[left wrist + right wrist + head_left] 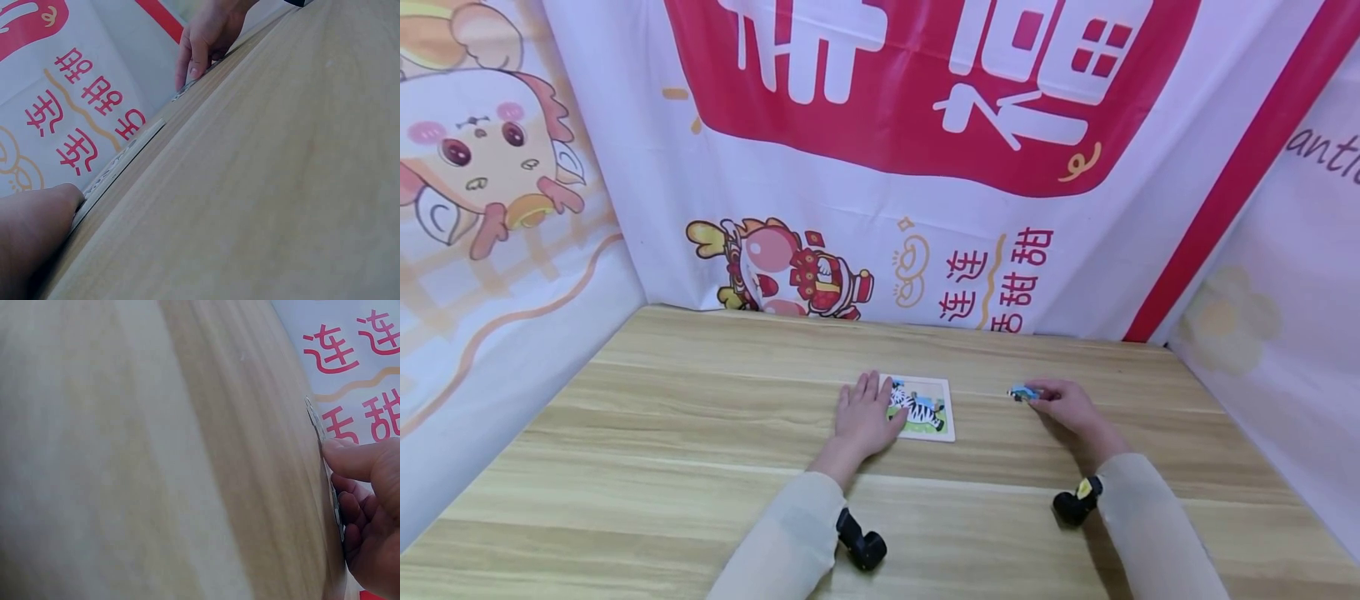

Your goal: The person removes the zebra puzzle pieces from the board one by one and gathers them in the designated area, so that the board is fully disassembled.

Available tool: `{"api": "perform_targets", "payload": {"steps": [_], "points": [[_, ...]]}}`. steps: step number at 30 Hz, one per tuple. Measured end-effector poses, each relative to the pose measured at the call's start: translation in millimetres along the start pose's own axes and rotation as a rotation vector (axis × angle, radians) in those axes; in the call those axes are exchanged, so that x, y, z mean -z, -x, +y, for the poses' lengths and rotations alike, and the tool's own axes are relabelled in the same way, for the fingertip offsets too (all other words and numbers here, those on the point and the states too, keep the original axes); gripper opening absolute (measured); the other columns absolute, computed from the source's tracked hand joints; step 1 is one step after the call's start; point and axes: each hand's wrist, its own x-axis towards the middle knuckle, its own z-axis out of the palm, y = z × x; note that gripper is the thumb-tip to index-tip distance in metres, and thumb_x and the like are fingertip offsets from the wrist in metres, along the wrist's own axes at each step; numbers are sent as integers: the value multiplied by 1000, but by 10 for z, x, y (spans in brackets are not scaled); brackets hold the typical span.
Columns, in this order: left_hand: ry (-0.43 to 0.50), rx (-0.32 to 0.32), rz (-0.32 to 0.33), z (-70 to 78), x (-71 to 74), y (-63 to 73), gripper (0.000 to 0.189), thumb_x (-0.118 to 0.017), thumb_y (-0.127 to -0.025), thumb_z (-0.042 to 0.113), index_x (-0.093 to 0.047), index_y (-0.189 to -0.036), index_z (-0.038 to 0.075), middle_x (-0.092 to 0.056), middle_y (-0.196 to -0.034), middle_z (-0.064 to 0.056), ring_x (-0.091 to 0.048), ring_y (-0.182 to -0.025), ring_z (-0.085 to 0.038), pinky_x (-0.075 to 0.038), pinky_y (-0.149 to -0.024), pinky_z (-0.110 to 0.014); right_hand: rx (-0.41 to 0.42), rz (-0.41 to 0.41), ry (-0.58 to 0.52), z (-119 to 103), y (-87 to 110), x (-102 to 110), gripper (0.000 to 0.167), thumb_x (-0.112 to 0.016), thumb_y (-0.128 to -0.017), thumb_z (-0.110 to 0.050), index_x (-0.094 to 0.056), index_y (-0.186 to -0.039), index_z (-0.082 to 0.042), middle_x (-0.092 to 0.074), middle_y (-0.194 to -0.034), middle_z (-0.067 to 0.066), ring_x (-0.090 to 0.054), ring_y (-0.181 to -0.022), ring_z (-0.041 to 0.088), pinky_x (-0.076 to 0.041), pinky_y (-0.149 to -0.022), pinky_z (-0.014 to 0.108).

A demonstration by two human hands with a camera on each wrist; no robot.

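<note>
A zebra jigsaw puzzle board (950, 429) with a pale frame lies on the table; a pale bare patch shows in the upper right of its picture. My left hand (867, 417) rests over the board's left side, fingers extended, hiding part of the picture. In the left wrist view that hand (34, 228) sits at the board's thin edge (125, 164). To the right of the board, my right hand (1070, 406) pinches a small blue, black and white puzzle piece (1021, 392). The right wrist view shows the thumb and curled fingers of this hand (375, 494) at the piece's edge (314, 419).
The wood-grain table (700, 467) extends around both hands. A printed white and red cloth (865, 192) hangs along its back edge, with further printed cloths at left (497, 250) and right (1285, 333). Black wrist cameras sit on both sleeves.
</note>
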Motion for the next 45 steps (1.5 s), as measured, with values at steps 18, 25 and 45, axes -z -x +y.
{"api": "perform_targets", "payload": {"steps": [18,25,45], "points": [[20,-1,-12,14,34,-4,67,-32,-86,54,-25,-136,12,-13,-141,-12,-6,-128,-27,-2,-100,-46,-81,-58,-66,-79,14,77,42,-55,-84,-17,-47,-123,-2,-47,-95,16,-40,-84,26,-34,-69,34],[94,-10,-14,-46,68,14,69,-36,-85,52,-24,-136,7,-14,-140,-15,-8,-128,-28,-4,-100,-45,-8,-51,25,-247,22,87,45,-58,-83,-24,-48,-121,-2,-47,-78,9,-42,-71,20,-38,-60,29],[48,-93,3,-219,58,91,65,-32,-87,53,-24,-137,12,-12,-140,-20,-6,-127,-32,-4,-100,-45,60,-70,-139,-1010,-53,-495,41,-59,-82,-23,-52,-120,-8,-54,-95,7,-48,-86,21,-42,-72,34]]}}
